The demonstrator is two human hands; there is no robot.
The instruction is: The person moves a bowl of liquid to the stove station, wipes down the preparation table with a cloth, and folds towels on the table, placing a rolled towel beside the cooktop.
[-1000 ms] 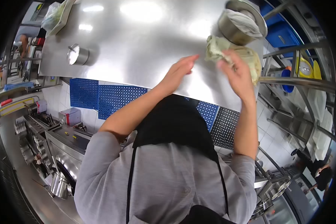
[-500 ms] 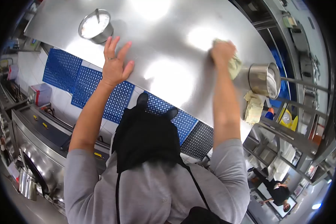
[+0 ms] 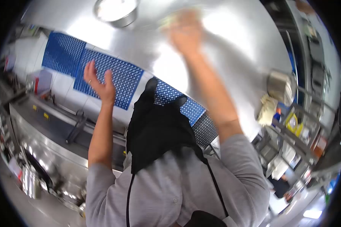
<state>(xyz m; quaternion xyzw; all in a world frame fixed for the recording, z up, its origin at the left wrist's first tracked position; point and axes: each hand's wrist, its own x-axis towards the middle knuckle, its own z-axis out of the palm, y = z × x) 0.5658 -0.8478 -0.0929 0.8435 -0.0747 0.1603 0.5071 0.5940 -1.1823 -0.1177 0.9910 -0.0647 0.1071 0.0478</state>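
Note:
My right hand (image 3: pixel 186 33) is blurred by motion over the steel table (image 3: pixel 231 56), pressed down on a pale green cloth (image 3: pixel 171 19) that shows at its edges. Away from the table, over the blue floor mats (image 3: pixel 106 77), my left hand (image 3: pixel 99 83) hangs with its fingers apart and holds nothing. A steel bowl with white contents (image 3: pixel 117 12) stands on the table to the left of my right hand.
A steel pot (image 3: pixel 280 87) and a folded cloth (image 3: pixel 268 109) lie at the table's right end. Metal shelving (image 3: pixel 295 140) stands beyond them. Behind me at left is a cooking counter (image 3: pixel 57 132). Part of another person (image 3: pixel 280 186) shows at lower right.
My right hand has swept left across the table with the cloth. My left hand has drawn back from beside the bowl, off the table edge. The view has shifted too.

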